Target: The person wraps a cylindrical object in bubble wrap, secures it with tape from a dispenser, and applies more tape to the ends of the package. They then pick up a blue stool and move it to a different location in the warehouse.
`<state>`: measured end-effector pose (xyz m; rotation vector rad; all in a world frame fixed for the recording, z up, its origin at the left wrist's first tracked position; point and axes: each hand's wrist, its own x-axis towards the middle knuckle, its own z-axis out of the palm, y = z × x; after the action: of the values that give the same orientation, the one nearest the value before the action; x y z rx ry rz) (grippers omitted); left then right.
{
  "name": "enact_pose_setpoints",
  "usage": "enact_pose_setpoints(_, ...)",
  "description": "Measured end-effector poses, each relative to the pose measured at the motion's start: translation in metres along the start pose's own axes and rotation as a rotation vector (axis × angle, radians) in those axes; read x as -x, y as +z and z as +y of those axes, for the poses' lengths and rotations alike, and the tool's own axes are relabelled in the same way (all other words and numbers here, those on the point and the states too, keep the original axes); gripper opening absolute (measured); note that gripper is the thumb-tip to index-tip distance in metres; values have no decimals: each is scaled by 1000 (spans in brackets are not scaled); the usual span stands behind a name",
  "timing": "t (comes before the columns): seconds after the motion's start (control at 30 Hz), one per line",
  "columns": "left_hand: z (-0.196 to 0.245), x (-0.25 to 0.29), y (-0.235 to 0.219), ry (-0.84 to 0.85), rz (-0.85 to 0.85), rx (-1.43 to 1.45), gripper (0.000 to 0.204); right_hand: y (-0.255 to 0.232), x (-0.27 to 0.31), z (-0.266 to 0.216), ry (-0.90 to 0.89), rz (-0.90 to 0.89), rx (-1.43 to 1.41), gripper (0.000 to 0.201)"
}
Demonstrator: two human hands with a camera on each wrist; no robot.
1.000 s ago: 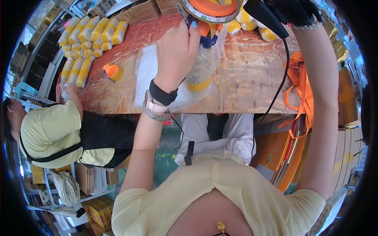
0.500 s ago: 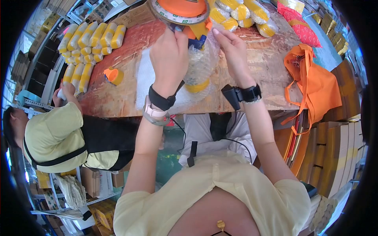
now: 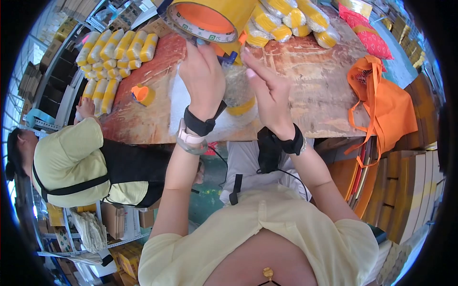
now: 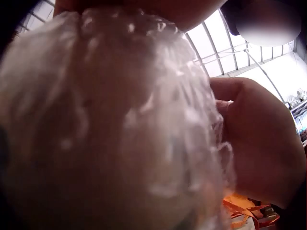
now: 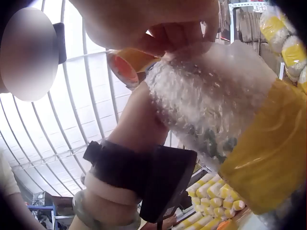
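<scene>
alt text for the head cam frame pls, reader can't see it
Both hands, left hand and right hand, hold an upright bubble-wrapped bottle with a yellow tape band over a worn wooden table, the left also gripping an orange tape dispenser with a yellow roll. Rows of yellow wrapped bundles lie at the far left.

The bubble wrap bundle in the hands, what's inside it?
Through the bubble wrap only blurry dark green patches show; what the thing is cannot be told. Yellow tape covers its lower end.

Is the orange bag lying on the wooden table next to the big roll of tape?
No, the orange bag hangs off the table's right edge, far from the tape roll at the top.
</scene>
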<state>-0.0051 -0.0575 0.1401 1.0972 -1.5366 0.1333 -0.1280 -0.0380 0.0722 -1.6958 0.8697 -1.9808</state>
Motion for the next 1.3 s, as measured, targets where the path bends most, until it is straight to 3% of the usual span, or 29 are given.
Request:
enact_pose_setpoints(0.13, -11, -8, -1, 80, 0, -50, 14, -6, -2, -12, -42, -178, 107, 46)
enact_pose_setpoints(0.27, 0, -12, -1, -87, 8, 38, 28, -8, -2, -17, 39, -257, 97, 55)
enact_pose_setpoints(0.33, 1, -13, 0, -121, 15, 53, 29, -6, -1, -19, 6, -272, 140, 57)
enact_pose_setpoints(0.47, -7, -19, 0, -34, 7, 65, 17, -4, -3, -20, -148, -294, 311, 61)
enact_pose_setpoints(0.57, -13, -24, -1, -7, -26, 50, 18, -15, -14, -4, 78, -427, 37, 64)
enact_pose_setpoints(0.67, -14, -28, -4, 30, -43, 30, 19, -37, -46, -11, 523, -336, -761, 57)
enact_pose_setpoints(0.7, -15, -27, -5, 26, -47, 36, 19, -56, -69, -5, 587, -497, -890, 52)
enact_pose_setpoints(0.77, -16, -24, -4, 23, -48, 39, 19, -69, -101, -17, 550, -550, -847, 54)
enact_pose_setpoints(0.83, -17, -23, -1, 31, -40, 36, 19, -61, -126, -49, 346, -327, -503, 67)
enact_pose_setpoints(0.9, -15, -24, -1, 50, -78, 20, 18, -55, -141, -102, 289, -513, -263, 69)
enact_pose_setpoints(1.03, -16, -25, 4, 75, -56, 47, 18, -53, -168, -139, 23, -859, 241, 76)
enact_pose_setpoints(1.13, -22, -27, 3, 52, -108, 26, 18, -49, -180, -168, -95, -969, 499, 67)
enact_pose_setpoints(1.17, -24, -27, 4, 60, -107, 17, 18, -45, -170, -165, -211, -888, 610, 65)
enact_pose_setpoints(1.27, -25, -25, 2, 55, -137, 5, 19, -42, -162, -174, -283, -919, 738, 64)
enact_pose_setpoints(1.3, -23, -23, -1, 37, -172, 16, 22, -43, -169, -177, -284, -1004, 777, 63)
